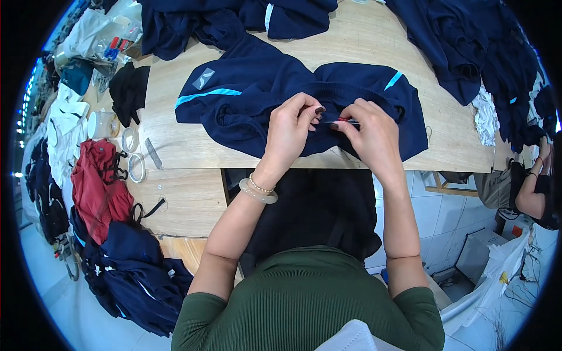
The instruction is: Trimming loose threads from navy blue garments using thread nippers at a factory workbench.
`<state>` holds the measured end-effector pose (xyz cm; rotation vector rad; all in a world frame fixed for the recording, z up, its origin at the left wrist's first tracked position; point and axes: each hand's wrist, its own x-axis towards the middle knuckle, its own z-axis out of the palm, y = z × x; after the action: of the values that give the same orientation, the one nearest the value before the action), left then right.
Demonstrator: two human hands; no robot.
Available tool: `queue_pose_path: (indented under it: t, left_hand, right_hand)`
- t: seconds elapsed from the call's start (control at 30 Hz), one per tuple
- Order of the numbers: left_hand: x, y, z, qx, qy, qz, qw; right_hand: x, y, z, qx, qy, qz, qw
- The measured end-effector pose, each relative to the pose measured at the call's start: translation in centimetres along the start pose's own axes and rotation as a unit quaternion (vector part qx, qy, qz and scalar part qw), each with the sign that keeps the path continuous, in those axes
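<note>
A navy garment (263,76) with light blue stripes and gathered, elastic-looking edges lies spread on the wooden table in front of me. Over its near middle, my left hand (291,126) is closed in a pinch, and what sits between its fingertips is too small to make out. My right hand (370,128) faces it a short way off, its thumb and fingers closed on a small red-handled tool (344,120). A thin metal tip points from that tool toward my left fingers. The exact kind of tool is mostly hidden by my fingers.
More navy garments (234,23) lie at the far edge and far right. Left are two tape rolls (136,168), a flat metal strip (153,153), black cloth (129,90) and a red bag (99,187). A person's arm (534,190) shows at the right.
</note>
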<state>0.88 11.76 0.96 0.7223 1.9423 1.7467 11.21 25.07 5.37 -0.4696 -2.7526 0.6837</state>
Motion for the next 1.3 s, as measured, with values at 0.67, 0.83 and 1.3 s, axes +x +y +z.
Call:
queue_pose_path:
  t: [0.67, 0.83, 1.3]
  left_hand:
    - [-0.3, -0.3, 2.5, 0.293, -0.1, 0.266, 0.913]
    - [0.1, -1.0, 2.5, 0.285, -0.058, 0.248, 0.924]
    - [-1.1, 0.7, 1.1, 0.103, -0.095, 0.162, 0.977]
  right_hand:
    - [-2.8, 3.2, -2.3, 0.411, 0.155, 0.144, 0.886]
    - [-2.9, 2.7, -1.5, 0.426, 0.138, 0.156, 0.881]
    - [-3.5, 3.9, -1.6, 0.285, 0.157, 0.15, 0.934]
